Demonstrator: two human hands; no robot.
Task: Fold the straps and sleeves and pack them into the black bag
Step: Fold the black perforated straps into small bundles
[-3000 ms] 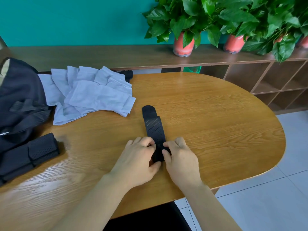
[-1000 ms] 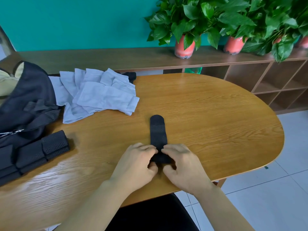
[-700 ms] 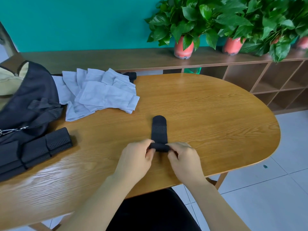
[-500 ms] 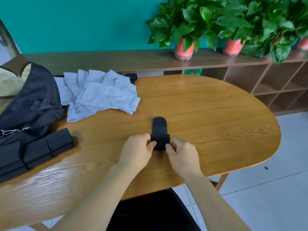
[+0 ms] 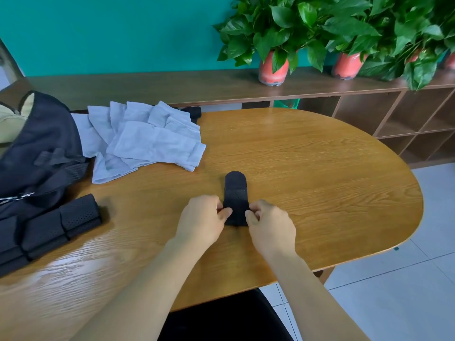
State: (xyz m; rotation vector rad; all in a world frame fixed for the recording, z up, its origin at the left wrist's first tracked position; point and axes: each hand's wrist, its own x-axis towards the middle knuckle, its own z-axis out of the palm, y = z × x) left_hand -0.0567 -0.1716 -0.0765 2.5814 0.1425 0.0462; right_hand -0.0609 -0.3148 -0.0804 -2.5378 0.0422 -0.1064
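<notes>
A short black perforated strap (image 5: 235,193) lies on the wooden table (image 5: 320,183), partly folded over itself, its rounded end pointing away from me. My left hand (image 5: 202,221) pinches the strap's near left edge, and my right hand (image 5: 269,225) pinches its near right edge. A pile of light grey sleeves (image 5: 147,141) lies at the back left. The black bag (image 5: 37,148) sits at the left edge. Several folded black straps (image 5: 51,227) lie in a row in front of the bag.
A long wooden shelf unit (image 5: 172,87) runs behind the table, carrying potted plants (image 5: 273,45) in red pots. Open cubbies (image 5: 398,124) stand at the right. The table's rounded right end borders tiled floor (image 5: 394,291).
The long flat strap has been folded up from its near end, so the visible length has grown much shorter. Both hands moved away from me along it.
</notes>
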